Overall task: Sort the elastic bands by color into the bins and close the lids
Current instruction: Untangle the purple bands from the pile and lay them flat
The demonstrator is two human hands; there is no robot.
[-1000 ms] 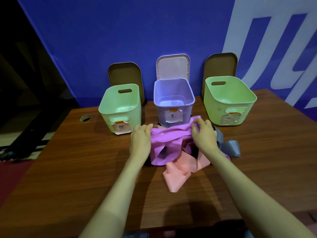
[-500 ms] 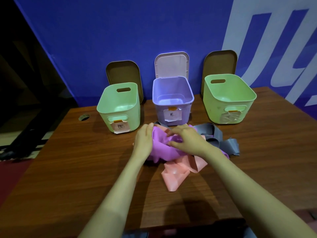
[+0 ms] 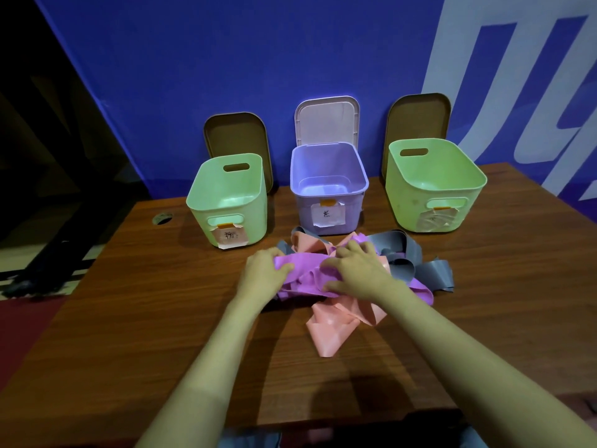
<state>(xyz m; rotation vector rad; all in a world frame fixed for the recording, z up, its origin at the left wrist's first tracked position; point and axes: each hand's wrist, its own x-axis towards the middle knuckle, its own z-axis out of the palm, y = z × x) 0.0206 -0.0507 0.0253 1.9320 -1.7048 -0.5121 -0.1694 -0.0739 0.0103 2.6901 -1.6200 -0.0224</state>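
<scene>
A tangled heap of elastic bands lies on the wooden table in front of the bins. A purple band [image 3: 300, 265] stretches between my hands. My left hand [image 3: 263, 270] grips its left end. My right hand [image 3: 358, 270] lies on the heap and holds the purple band's other part, thumb tucked under a fold. Pink bands [image 3: 332, 331] spill toward me and grey bands [image 3: 429, 270] lie at the right. Behind the heap stand a left green bin [image 3: 226, 189], a purple bin [image 3: 328, 176] and a right green bin [image 3: 433, 176], all open and empty.
Each bin's lid leans on the blue wall behind it: a brown lid [image 3: 237, 140], a pale pink lid [image 3: 326, 121] and another brown lid [image 3: 418, 119]. A cable hole [image 3: 162, 218] sits at the table's back left. The table [image 3: 129, 318] drops off at left.
My right hand came left and down from the raised purple band, settling on the heap. The band now lies lower, bunched between my hands.
</scene>
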